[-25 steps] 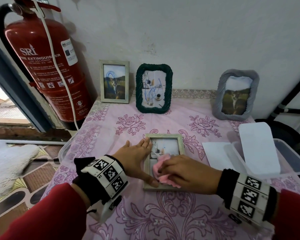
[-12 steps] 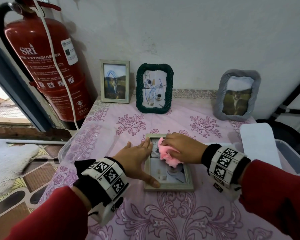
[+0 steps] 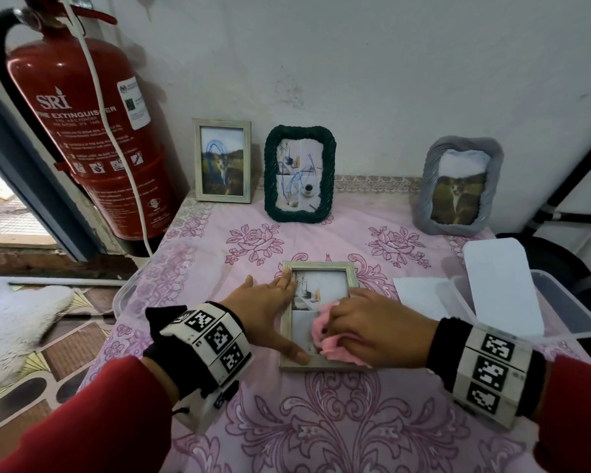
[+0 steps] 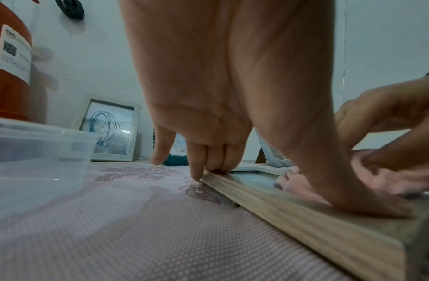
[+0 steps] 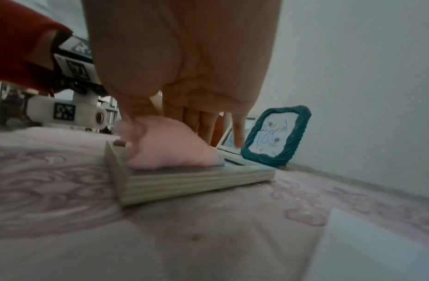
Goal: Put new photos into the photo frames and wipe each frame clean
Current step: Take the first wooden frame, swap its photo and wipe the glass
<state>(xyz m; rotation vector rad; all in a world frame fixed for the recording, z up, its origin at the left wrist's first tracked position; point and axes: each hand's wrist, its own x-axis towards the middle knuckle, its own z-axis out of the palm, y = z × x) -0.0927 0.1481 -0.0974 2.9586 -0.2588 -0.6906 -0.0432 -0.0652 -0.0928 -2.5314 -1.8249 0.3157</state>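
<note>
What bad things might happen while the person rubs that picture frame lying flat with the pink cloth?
1. The wooden frame lies on a loose tablecloth; only the left hand pins its left edge, so hard rubbing might slide it.
2. The right hand bunches the pink cloth over the glass's lower part, so the upper part may get missed.
3. A wide sweep might bump the clear plastic container or the white sheets close on the right.

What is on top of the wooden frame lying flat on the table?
On the flat wooden frame, the right hand presses a pink cloth onto the glass; the left hand rests fingers and thumb on its left rail. The lower photo area is covered.
</note>
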